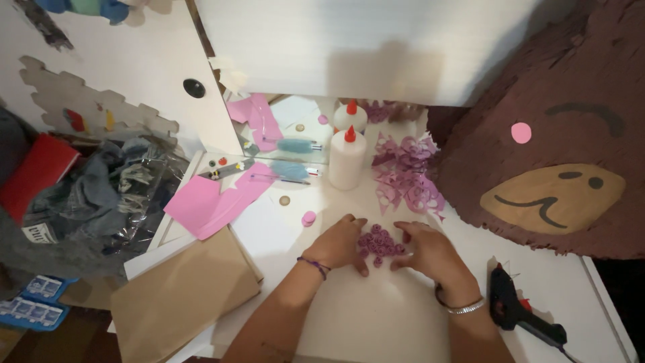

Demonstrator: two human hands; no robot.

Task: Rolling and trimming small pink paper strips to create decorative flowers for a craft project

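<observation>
Purple paper circles (378, 243) heaped on white desk (376, 316), between both hands. Left hand (339, 243) and right hand (430, 252) cup pile edges, fingers loosely spread, gripping nothing. Gathering step, seemingly; pinching one circle calls for fine fingertip grip. Glue bottle (346, 160) behind.

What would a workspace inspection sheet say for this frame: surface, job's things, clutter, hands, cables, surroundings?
Surface: white tabletop, backed by a mirror.
Job's things: pile of small purple paper circles, cupped between both hands.
Clutter: white glue bottle with red tip, purple paper offcuts, pink paper sheets, pink-handled pen, brown card, black glue gun at the right.
Hands: left hand and right hand lie flat, fingers touching the pile; both wear wrist bands.
Cables: glue gun lead runs off the lower right edge.
Surroundings: brown fringed bear-face figure at right; clothes in a clear bag at left.
</observation>
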